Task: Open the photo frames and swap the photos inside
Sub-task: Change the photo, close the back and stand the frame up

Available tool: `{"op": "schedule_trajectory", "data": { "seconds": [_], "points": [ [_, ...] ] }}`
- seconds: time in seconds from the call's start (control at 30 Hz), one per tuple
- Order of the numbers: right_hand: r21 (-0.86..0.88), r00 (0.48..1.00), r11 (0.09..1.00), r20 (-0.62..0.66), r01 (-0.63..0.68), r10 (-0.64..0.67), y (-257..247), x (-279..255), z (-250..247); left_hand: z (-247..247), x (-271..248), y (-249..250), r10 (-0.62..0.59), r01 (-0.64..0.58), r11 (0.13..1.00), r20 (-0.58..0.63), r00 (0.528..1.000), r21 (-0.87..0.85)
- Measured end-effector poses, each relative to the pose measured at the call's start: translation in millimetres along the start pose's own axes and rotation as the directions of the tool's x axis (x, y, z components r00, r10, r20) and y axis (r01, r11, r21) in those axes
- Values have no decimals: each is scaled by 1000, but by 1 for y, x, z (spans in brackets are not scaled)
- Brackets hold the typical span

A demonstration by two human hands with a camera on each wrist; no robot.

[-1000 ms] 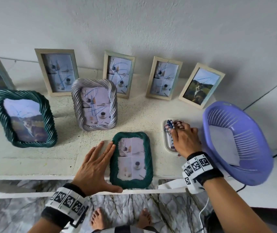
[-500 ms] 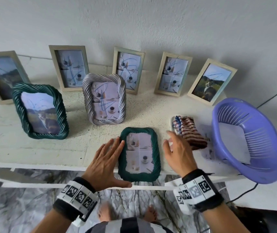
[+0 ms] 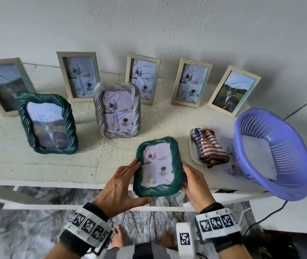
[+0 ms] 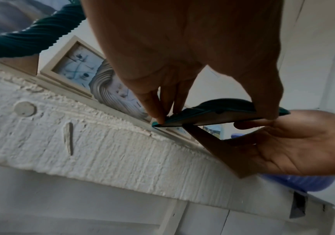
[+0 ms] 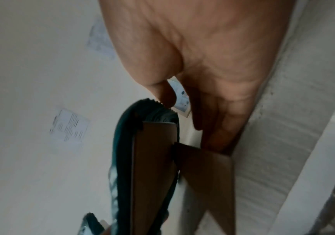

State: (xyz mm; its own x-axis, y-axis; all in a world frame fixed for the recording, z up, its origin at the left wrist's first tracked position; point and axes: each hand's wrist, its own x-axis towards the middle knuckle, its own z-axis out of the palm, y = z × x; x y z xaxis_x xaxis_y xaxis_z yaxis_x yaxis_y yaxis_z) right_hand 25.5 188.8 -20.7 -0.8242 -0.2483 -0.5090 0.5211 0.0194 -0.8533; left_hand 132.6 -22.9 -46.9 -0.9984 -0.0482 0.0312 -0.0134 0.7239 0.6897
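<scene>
A small green twisted frame (image 3: 158,166) with a pale coffee-cup photo is lifted just off the front edge of the white shelf (image 3: 37,165), held face up between both hands. My left hand (image 3: 122,186) grips its left side, thumb under the bottom edge. My right hand (image 3: 193,182) holds its right side with fingers behind. From the left wrist the frame (image 4: 219,114) shows its brown back and hanging stand (image 4: 219,149); the right wrist view shows the same back (image 5: 152,167) and stand (image 5: 204,171). A larger green frame (image 3: 47,123) and a silver frame (image 3: 118,113) stand behind.
Several pale wooden frames (image 3: 79,76) lean against the wall. A white tray with a striped cloth (image 3: 209,146) lies right of the held frame. A purple basket (image 3: 272,152) holding paper overhangs the shelf's right end. Loose photos (image 3: 231,161) lie beside it.
My right hand left the striped cloth on the tray and came across to the small green frame. Both hands then lifted the frame off the shelf toward me.
</scene>
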Motion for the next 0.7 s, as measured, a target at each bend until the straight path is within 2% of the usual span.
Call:
{"op": "schedule_trajectory", "data": {
  "seconds": [0.07,0.13,0.2,0.23,0.3,0.33,0.4,0.5,0.63,0.7],
  "points": [
    [215,996,976,84,-43,26,-4,-6,8,0,1,1,25,-25,999,1,1000,-41],
    [276,990,961,130,9,-46,-8,-10,13,-1,1,5,32,-28,997,51,998,-71],
    [215,979,973,159,89,-124,-9,-13,17,-1,3,13,-20,44,984,141,990,-171],
    [168,972,978,178,125,-155,-9,-15,20,0,5,17,-58,105,953,171,984,-285],
    [104,950,973,218,206,-225,-12,-21,28,-1,10,29,-102,180,811,167,981,-557],
    [78,940,966,227,245,-257,-13,-23,32,-3,14,36,-127,187,755,139,982,-629],
    [27,921,949,235,313,-310,-12,-25,39,-4,20,48,-172,186,709,89,981,-681],
    [4,886,915,244,405,-393,-14,-29,45,-6,30,59,-168,185,627,101,981,-756],
    [76,868,898,233,433,-439,-24,-34,48,-19,38,66,-165,178,515,107,980,-838],
    [40,865,891,224,451,-448,-29,-34,46,-22,41,72,-153,170,489,108,982,-855]
  ]
}}
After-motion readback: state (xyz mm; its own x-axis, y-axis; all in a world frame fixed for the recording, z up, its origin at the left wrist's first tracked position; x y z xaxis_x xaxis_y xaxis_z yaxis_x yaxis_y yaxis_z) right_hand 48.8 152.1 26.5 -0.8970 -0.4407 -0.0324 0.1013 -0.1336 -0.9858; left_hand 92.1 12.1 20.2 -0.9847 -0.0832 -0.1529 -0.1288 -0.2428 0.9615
